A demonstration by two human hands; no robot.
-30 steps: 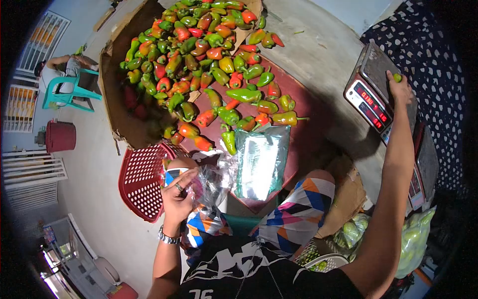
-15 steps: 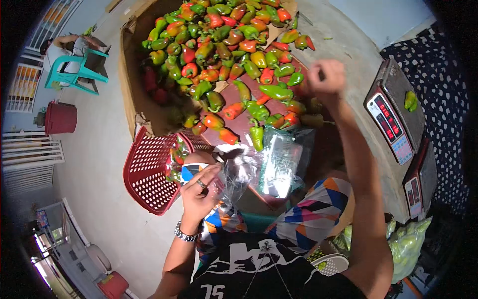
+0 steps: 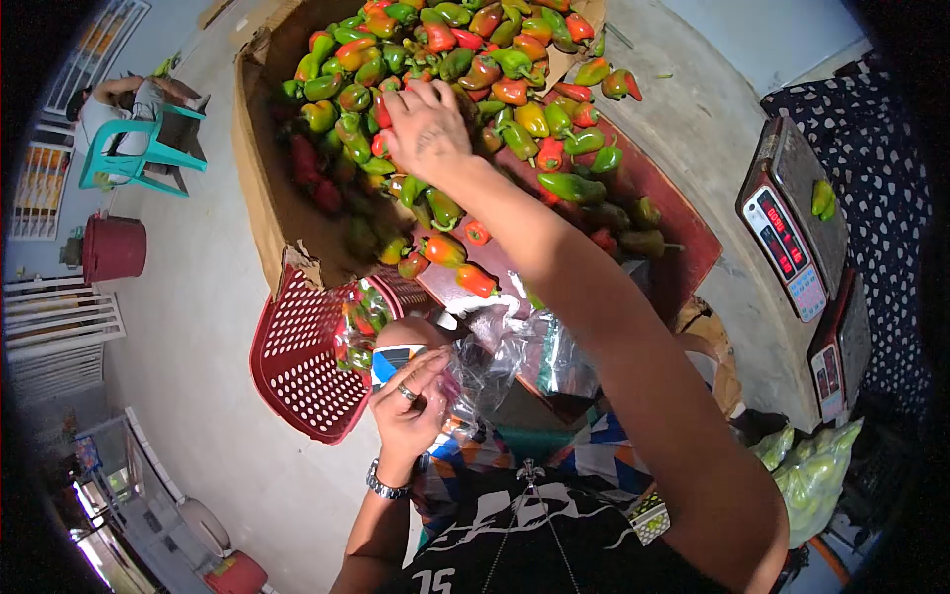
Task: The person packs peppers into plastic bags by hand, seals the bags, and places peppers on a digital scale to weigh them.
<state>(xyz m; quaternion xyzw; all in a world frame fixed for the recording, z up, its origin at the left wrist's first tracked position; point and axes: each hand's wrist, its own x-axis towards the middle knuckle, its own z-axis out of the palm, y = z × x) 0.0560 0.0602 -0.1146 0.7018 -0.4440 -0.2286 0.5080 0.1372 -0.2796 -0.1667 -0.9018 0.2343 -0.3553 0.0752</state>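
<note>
A big heap of red, orange and green peppers [image 3: 465, 69] fills a torn cardboard box [image 3: 267, 188] and spills onto a dark red board [image 3: 683, 213]. My right hand [image 3: 427, 129] reaches far across and presses down into the heap, fingers curled among the peppers; whether it grips one is hidden. My left hand [image 3: 414, 406], with a ring and a wristwatch, rests by my knee and holds a clear plastic bag [image 3: 485, 366]. One green pepper [image 3: 822, 198] lies on the pan of a digital scale [image 3: 787, 223] at the right.
A red perforated basket [image 3: 297, 366] with a bag of peppers stands at my left knee. A second scale [image 3: 839, 356] sits below the first, with bags of green produce [image 3: 816, 470] beneath. A person sits by a teal chair [image 3: 129, 148]; a red bucket [image 3: 112, 247] stands nearby.
My right hand left a green pepper on the scale, swung left across the board and now digs into the pepper heap. My left hand stays on the plastic bag.
</note>
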